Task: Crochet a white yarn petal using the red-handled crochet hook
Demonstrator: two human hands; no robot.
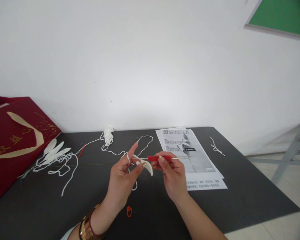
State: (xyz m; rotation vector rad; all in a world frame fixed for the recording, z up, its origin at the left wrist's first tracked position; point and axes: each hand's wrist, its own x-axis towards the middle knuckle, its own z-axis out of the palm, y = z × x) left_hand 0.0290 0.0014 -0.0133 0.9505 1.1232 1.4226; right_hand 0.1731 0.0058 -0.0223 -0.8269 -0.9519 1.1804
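Observation:
My left hand (123, 175) pinches a small white crocheted piece (148, 167) between thumb and fingers, its index finger raised with white yarn (127, 159) looped over it. In my right hand (171, 175) is a crochet hook with a red handle (160, 158); its thin shaft points left and reaches the top of the crocheted piece. Whether a loop sits on the hook tip is too small to tell. From the left hand the yarn runs back over the table to a loose white yarn bundle (108, 134). An orange stitch marker (129, 211) lies below the hands.
Printed sheets (202, 160) lie on the dark table (240, 186) behind my right hand. White crocheted petals (53, 153) with trailing yarn ends rest beside a dark red bag (20, 133) at left. A short knotted yarn piece (216, 148) lies at right.

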